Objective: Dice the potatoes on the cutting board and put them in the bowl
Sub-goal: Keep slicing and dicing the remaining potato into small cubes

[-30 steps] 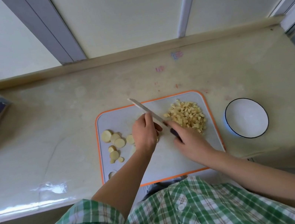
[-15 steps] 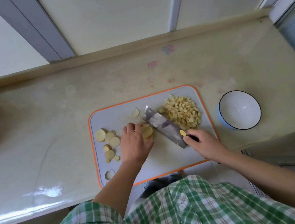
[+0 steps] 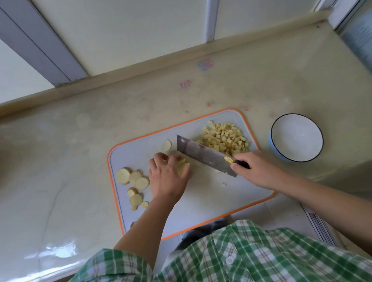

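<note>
Mid-dicing — the left hand (image 3: 167, 177) pins potato slices (image 3: 182, 166), the right hand (image 3: 249, 167) grips the cleaver (image 3: 203, 155) — next, probably crosswise cuts.

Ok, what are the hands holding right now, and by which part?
The right hand grips the cleaver by its dark handle. The left hand holds a stack of potato slices from above, fingers curled over it.
</note>
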### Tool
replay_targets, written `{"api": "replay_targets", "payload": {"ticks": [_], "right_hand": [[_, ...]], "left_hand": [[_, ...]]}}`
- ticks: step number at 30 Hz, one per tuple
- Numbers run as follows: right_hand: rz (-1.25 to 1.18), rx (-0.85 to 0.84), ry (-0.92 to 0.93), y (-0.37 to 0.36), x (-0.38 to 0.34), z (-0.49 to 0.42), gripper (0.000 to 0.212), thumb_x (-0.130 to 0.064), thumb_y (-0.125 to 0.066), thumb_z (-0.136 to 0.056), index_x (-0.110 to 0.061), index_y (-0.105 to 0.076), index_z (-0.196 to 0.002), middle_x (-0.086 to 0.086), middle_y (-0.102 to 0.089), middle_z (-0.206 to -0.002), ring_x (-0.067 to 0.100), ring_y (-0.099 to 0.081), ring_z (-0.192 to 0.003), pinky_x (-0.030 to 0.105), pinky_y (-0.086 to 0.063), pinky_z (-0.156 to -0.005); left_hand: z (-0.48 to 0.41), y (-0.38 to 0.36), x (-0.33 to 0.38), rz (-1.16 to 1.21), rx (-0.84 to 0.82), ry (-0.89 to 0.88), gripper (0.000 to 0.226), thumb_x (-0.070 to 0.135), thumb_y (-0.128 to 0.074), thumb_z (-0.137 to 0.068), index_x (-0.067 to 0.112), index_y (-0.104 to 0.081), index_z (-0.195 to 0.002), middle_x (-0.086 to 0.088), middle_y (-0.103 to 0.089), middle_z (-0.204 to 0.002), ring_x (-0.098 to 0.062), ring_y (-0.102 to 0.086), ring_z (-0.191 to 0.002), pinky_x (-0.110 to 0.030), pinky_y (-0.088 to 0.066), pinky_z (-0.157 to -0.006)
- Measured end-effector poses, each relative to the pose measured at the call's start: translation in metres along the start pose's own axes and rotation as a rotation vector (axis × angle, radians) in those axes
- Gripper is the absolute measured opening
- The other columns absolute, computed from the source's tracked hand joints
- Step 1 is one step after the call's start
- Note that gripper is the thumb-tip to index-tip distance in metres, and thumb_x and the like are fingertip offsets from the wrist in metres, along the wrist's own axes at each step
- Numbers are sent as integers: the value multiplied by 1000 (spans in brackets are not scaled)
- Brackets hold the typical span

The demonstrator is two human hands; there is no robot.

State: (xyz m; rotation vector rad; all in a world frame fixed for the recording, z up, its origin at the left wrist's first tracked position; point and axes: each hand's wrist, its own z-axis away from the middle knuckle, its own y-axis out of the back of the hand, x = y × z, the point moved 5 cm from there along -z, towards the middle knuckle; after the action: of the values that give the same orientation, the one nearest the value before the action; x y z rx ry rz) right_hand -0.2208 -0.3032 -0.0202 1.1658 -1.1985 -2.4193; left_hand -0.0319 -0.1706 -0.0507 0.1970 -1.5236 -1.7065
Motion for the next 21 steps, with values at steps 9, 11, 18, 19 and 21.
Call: {"api": "replay_targets", "payload": {"ticks": [9, 11, 18, 19, 21], "right_hand": [[-84, 57, -32, 0, 3, 1, 38, -25, -49, -95, -18, -33, -61, -3, -31, -52, 12, -30, -48, 31, -22, -52], [-94, 41, -26, -4, 2, 0, 37, -26, -49, -94, -19, -33, -61, -3, -32, -52, 13, -32, -48, 33, -23, -53], [-42, -8, -37, -12, -7, 3, 36, -24, -48, -96, -14, -37, -64, 1, -36, -55, 12, -33, -47, 31, -21, -51], [-32, 1, -50, -13, -5, 4, 35, -25, -47, -96, -14, -37, -64, 2, -36, -55, 13, -34, -47, 32, -21, -51], [-31, 46, -97, -12, 1, 7, 35, -27, -46, -96, -13, -37, -66, 2, -36, -54, 16, -34, -48, 33, -22, -52]], "left_hand": [[-7, 9, 18, 33, 88, -41, 39, 39, -44, -93, 23, -64, -122, -6, -50, -125, -30, -35, -117, -38, -25, -96], [-6, 12, 10, 25, 114, 20, 31, 30, -51, -94, 20, -67, -119, -6, -52, -123, -29, -36, -116, -37, -27, -95], [-4, 11, 3, 34, 87, 45, 32, 28, -50, -95, 20, -65, -122, -9, -51, -123, -30, -35, -118, -37, -29, -97], [-3, 10, 4, 32, 82, 29, 33, 29, -51, -94, 20, -64, -123, -9, -51, -123, -30, -35, -118, -37, -30, -97], [-1, 6, 6, 12, 66, -38, 35, 31, -54, -92, 19, -62, -124, -9, -50, -123, -30, -37, -117, -38, -32, -97]]}}
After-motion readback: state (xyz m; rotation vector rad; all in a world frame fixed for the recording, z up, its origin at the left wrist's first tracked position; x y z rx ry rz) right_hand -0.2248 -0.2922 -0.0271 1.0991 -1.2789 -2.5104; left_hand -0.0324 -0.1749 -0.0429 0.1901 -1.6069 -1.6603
